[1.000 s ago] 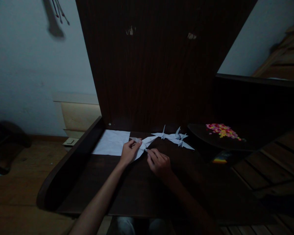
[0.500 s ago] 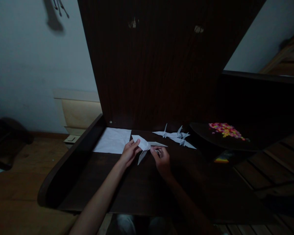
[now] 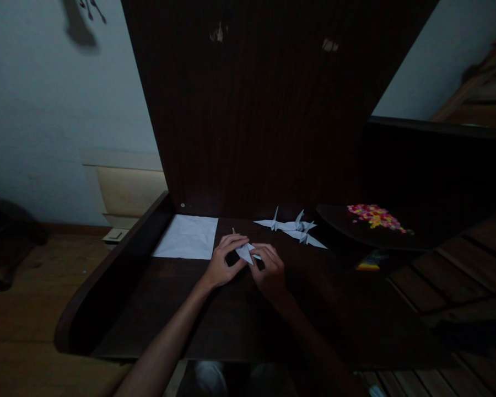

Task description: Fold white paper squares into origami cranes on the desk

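A white folded paper crane (image 3: 245, 252) is held between both hands above the dark desk, much of it hidden by the fingers. My left hand (image 3: 224, 262) grips it from the left, fingers over the top and thumb below. From the right, my right hand (image 3: 268, 267) pinches its other side with thumb and fingertips. Just beyond, to the right, several finished-looking white paper cranes (image 3: 300, 227) lie close together on the desk. Flat on the desk, left of my left hand, is white paper (image 3: 188, 237).
The dark wooden desk (image 3: 157, 320) has a raised side (image 3: 107, 281) at left and a tall back panel (image 3: 264, 121). At right, a dark corner shelf (image 3: 339, 226) carries a heap of small colourful pieces (image 3: 376, 216). A wooden floor (image 3: 28, 309) shows at left.
Both hands have drawn together around the paper crane, and its long points, spread out earlier, are now mostly covered or turned. The view has shifted slightly.
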{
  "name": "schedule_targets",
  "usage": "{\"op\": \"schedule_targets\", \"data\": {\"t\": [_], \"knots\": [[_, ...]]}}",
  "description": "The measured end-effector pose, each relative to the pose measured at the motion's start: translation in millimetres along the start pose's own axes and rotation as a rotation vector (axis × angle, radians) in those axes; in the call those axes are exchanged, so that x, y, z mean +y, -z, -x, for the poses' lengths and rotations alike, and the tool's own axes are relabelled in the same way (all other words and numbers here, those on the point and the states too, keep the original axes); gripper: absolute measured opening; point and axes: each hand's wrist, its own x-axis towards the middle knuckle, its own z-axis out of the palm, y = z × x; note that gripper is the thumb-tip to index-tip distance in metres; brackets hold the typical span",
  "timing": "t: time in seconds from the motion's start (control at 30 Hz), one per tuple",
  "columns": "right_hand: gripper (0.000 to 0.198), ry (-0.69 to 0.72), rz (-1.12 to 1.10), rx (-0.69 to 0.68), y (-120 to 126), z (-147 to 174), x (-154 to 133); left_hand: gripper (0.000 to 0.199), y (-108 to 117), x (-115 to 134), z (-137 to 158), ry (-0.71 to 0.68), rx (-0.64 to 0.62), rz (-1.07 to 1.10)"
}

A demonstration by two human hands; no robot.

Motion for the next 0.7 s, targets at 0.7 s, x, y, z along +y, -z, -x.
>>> {"op": "schedule_targets", "data": {"t": [0.7], "knots": [[0.037,-0.878,-0.928,-0.110,16.2,-12.7,39.1,0.031,-2.2,-8.5,2.8,0.565,0.227,0.884]]}}
